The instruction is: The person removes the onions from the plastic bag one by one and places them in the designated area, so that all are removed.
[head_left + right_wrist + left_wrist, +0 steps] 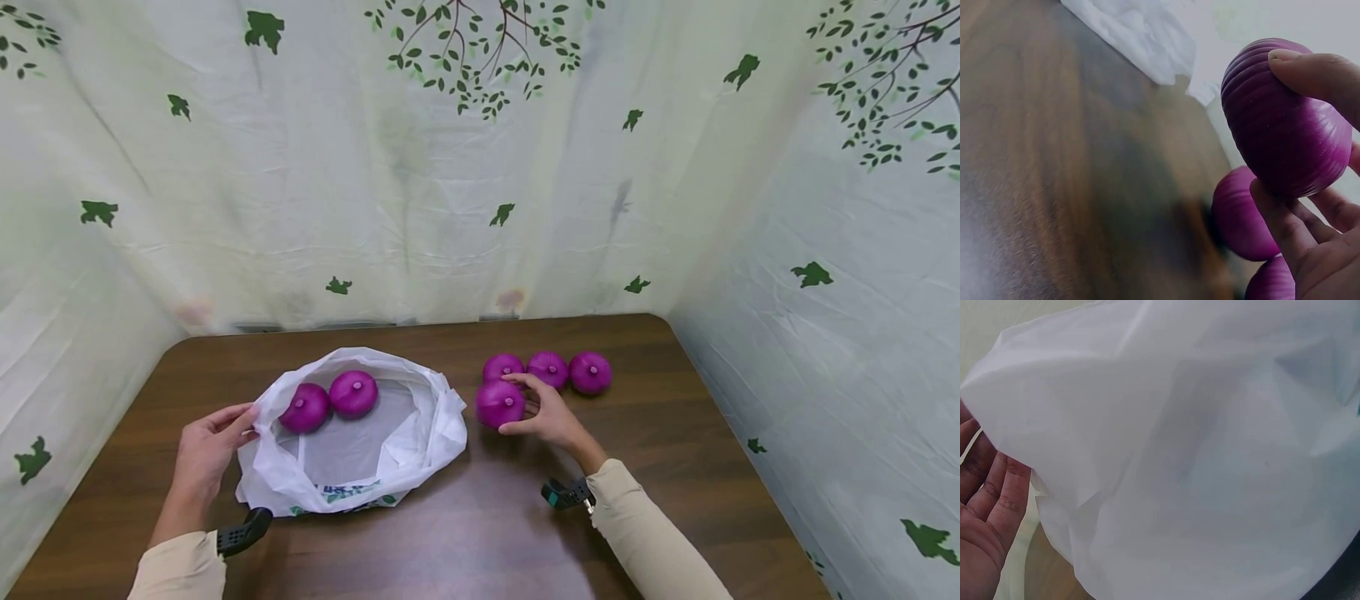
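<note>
In the head view, my left hand (208,450) pinches the left rim of a white plastic bag (431,433) that lies wide open on the table. Two red onions, a left one (306,408) and a right one (354,393), sit inside it. The bag (1147,456) fills most of the left wrist view and covers part of the fingers. To the right of the bag, my right hand (551,415) grips another red onion (500,404) between thumb and fingers. In the right wrist view this onion (1285,119) is held above the table.
Behind the right hand, three more red onions stand in a row: a left one (502,365), a middle one (547,368) and a right one (590,372). The brown wooden table (450,550) meets leaf-patterned hanging sheets (420,208) at its back and sides.
</note>
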`<state>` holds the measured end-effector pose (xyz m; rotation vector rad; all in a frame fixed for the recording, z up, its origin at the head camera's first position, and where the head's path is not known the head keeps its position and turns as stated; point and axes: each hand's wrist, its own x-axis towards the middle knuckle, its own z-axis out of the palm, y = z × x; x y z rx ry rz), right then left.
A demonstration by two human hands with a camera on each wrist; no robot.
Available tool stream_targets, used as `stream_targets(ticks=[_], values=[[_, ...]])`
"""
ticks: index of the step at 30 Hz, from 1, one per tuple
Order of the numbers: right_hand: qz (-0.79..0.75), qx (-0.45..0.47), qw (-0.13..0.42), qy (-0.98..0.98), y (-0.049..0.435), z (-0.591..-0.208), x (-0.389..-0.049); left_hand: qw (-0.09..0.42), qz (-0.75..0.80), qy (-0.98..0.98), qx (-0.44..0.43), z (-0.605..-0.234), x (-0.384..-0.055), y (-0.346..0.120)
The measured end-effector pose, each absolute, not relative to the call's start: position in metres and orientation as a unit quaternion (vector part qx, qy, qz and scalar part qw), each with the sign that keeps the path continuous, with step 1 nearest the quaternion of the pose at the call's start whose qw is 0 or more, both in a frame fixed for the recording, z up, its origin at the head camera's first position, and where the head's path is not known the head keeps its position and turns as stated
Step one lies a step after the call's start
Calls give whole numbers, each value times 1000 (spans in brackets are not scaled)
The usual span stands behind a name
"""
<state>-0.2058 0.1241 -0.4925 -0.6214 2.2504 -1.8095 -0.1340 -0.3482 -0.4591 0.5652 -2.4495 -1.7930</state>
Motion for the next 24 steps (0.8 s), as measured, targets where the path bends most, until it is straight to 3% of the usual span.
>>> stream_targets(ticks=[24], values=[[-588, -184, 59, 785, 129, -528, -209, 35, -580, -793, 183, -460, -134, -349]])
